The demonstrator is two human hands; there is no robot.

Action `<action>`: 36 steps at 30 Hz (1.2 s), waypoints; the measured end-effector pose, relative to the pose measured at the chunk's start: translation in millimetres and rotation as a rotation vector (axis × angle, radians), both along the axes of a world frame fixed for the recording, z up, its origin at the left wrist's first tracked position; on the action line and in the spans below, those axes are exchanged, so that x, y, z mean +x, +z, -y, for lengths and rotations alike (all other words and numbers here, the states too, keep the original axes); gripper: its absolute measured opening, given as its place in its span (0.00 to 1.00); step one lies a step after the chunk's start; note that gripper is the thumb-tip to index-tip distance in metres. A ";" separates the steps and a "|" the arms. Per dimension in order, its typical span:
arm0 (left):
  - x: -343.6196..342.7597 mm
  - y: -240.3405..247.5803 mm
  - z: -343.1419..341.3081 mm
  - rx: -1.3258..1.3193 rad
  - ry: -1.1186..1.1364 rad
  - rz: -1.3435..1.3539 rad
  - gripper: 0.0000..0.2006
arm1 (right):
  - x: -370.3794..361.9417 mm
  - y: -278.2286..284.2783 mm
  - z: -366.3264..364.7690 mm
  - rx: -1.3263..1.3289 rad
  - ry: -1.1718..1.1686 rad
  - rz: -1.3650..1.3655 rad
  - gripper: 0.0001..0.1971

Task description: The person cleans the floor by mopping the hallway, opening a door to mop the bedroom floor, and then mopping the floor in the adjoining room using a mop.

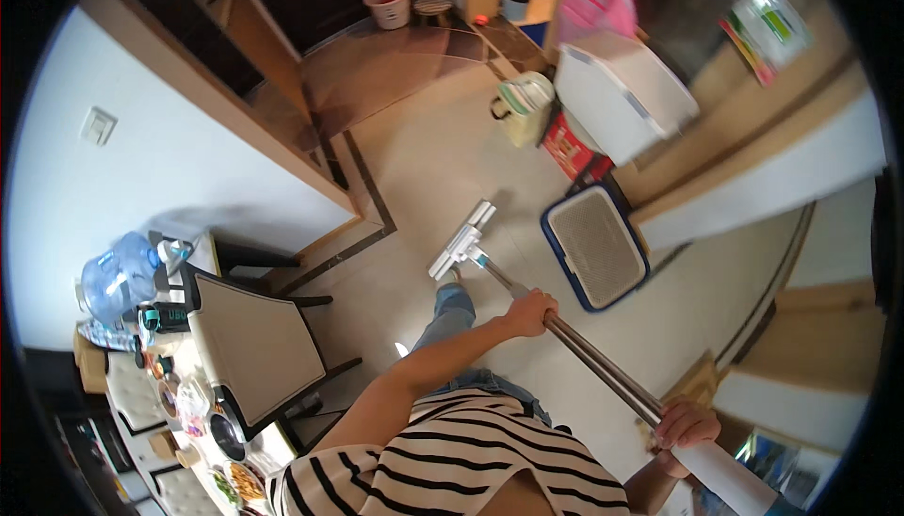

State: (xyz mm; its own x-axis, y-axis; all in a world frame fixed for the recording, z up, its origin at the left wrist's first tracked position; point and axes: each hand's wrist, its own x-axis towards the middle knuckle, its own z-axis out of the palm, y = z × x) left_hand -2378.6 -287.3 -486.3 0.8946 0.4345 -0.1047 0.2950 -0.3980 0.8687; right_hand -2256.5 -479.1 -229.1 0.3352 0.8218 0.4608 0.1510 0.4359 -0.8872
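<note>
Left hand [529, 314] wrapped round the mop [603, 363] pole, right hand [687, 429] gripping nearer its end. Mop head [461, 241] at the floor [424, 158], just beyond the foot [451, 277]. Risks: pulling back may clip the foot; swinging right may knock the blue-rimmed panel [595, 248].

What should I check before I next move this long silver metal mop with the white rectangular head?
1. Left hand closed around the slim silver metal pole: ok.
2. Right hand closed farther up, beside the thick white cylindrical handle: ok.
3. White rectangular mop head joined to pole: ok.
4. Foot below the blue denim leg well clear of mop head: not ok, very close.
5. Beige rectangular panel with dark-blue rim apart from mop head: ok.
6. Pale tiled floor dry: cannot tell.
</note>
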 end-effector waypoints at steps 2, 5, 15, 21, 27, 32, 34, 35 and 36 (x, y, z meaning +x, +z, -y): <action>-21.9 -5.8 -58.5 0.017 0.148 0.096 0.06 | -9.1 5.9 -71.4 0.036 0.028 -0.073 0.12; -57.2 0.7 -138.6 0.052 0.343 0.154 0.06 | -21.5 18.8 -184.6 0.031 0.318 0.014 0.12; -93.3 -11.0 -349.3 0.033 0.726 0.142 0.04 | -16.7 15.0 -463.8 -0.071 0.737 0.083 0.10; -84.8 -42.3 -483.7 -0.022 0.815 0.087 0.05 | 6.2 5.1 -641.5 -0.303 0.789 0.324 0.08; -87.6 -21.3 -625.3 -0.096 0.911 0.027 0.08 | 10.3 15.5 -827.8 -0.386 0.957 0.151 0.11; -76.1 -2.9 -768.2 -0.073 0.782 -0.091 0.05 | 43.3 34.1 -948.7 -0.688 1.199 -0.169 0.22; -99.5 -29.4 -808.0 0.094 0.712 -0.090 0.03 | 48.8 5.3 -997.7 -0.689 1.375 -0.257 0.22; -96.1 -21.0 -836.9 0.043 0.685 -0.192 0.02 | 48.6 8.7 -1015.2 -1.096 1.169 -0.354 0.20; -98.9 -33.6 -859.1 0.024 0.647 -0.193 0.02 | 46.8 5.7 -1030.4 -1.483 0.925 -0.456 0.19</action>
